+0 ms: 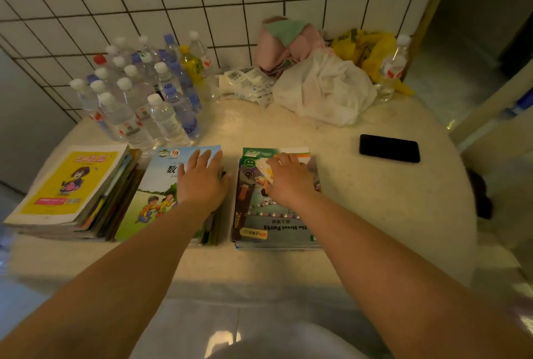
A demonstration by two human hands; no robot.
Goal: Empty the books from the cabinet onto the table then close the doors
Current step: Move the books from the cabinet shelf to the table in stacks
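On the table [360,191], left of the middle stack [155,200], sits the yellow-covered stack [69,185]; the left hand [202,182] lies flat and open-fingered on the middle stack's blue maths cover, and to its right the right hand [288,176] rests with loosely bent fingers on the right stack [274,223], gripping nothing. These are thin, glossy paperbacks with uneven edges, so a careless push could likely fan a pile apart or knock it toward the water bottles [138,93] behind the middle stack. No cabinet shows, so its doors cannot be judged.
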